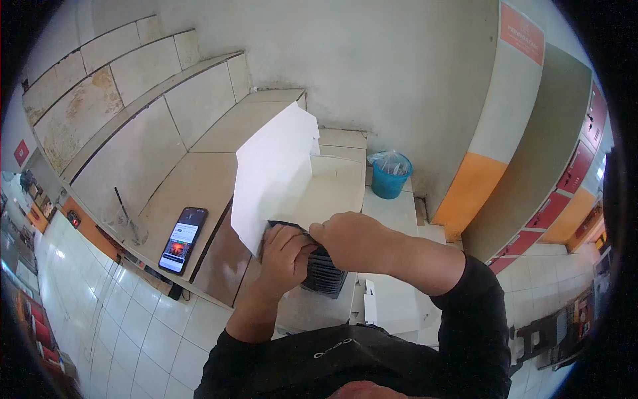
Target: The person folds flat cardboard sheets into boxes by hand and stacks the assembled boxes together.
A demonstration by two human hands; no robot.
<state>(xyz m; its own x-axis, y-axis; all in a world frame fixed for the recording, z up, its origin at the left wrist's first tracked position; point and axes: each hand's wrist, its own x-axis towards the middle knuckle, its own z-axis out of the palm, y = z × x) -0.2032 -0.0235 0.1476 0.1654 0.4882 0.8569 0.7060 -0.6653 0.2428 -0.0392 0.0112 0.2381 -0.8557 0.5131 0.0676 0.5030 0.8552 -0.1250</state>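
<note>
Fingers of L hand (282,256) curled at top of black ribbed stack (324,276), R hand (349,239) bent alongside; couldn't tell either's grip. Stack sat nr open white box's (269,166) near edge; phone (183,239) was L of box.

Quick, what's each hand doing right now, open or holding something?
Left hand: fingers curled by the black ridged stack; its grip cannot be told.
Right hand: curled by the same stack; what, if anything, it holds is hidden.
</note>
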